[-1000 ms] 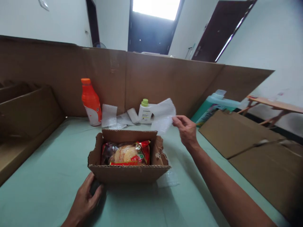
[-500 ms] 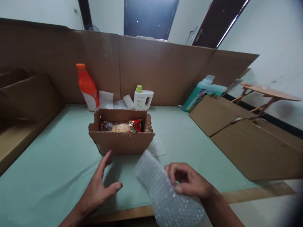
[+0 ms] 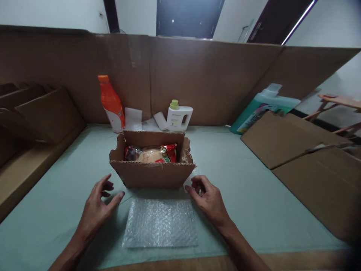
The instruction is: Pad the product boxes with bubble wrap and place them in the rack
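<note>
The right hand (image 3: pixel 210 199) has its fingers (image 3: pixel 194 184) curled loosely, the tips resting at a small scrap of clear plastic wrap (image 3: pixel 194 177) that pokes out beside the near right corner of the small open brown cardboard box (image 3: pixel 152 174); whether they actually pinch the scrap is hard to tell from this angle, and the hand grips nothing else. The left hand (image 3: pixel 97 209) is open, its fingers (image 3: pixel 105 186) spread and slightly bent, hovering or resting lightly just off the near left corner of the box and holding nothing.

Between the two hands, directly in front of the box and almost touching its near wall, a flat rectangular sheet of clear bubble wrap (image 3: pixel 160 223) lies spread on the pale green table cover (image 3: pixel 239 195). Neither hand is on the sheet.

Inside the box lies a red and clear snack packet with pale round crackers (image 3: pixel 152 153). Behind the box, against the tall brown cardboard backing wall (image 3: pixel 211 79), stand an orange plastic bottle with an orange cap (image 3: pixel 112 103) to the left and a small white jug with a light green cap (image 3: pixel 178 116) to the right, with white foam pieces (image 3: pixel 134 118) between them. Well to the right of the box, a large teal jug (image 3: pixel 263 107) leans behind flattened brown cardboard sheets (image 3: pixel 304 150).
</note>
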Demonstrator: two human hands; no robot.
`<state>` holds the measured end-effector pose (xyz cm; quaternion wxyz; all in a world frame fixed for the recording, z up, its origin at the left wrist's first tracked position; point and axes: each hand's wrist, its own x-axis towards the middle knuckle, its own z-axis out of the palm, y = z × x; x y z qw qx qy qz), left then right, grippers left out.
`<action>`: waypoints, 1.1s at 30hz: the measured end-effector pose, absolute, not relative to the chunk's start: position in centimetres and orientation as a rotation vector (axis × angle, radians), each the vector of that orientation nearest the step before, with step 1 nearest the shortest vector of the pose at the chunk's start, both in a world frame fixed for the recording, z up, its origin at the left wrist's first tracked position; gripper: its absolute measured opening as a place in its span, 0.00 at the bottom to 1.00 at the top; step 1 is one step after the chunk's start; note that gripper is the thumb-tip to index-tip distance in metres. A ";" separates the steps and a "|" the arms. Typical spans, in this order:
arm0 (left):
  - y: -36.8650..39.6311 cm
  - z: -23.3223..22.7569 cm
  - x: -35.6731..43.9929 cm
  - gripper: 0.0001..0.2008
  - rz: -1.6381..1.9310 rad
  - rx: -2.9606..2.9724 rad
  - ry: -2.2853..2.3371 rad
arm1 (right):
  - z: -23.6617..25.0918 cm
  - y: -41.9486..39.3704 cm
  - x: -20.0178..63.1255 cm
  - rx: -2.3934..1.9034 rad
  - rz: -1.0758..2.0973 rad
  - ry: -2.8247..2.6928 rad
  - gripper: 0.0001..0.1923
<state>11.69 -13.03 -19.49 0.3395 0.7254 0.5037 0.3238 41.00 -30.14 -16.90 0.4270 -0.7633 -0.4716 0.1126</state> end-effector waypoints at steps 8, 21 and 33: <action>-9.1 -20.7 18.2 0.21 0.742 1.905 1.032 | -17.7 -24.6 43.2 -2.011 0.291 -1.264 0.13; -8.8 -21.2 18.4 0.27 0.734 1.787 0.954 | -21.6 -25.8 49.7 -2.001 0.084 -1.786 0.18; -8.2 -21.3 17.8 0.33 0.751 1.691 0.888 | -20.3 -22.7 51.2 -1.765 0.273 -1.604 0.27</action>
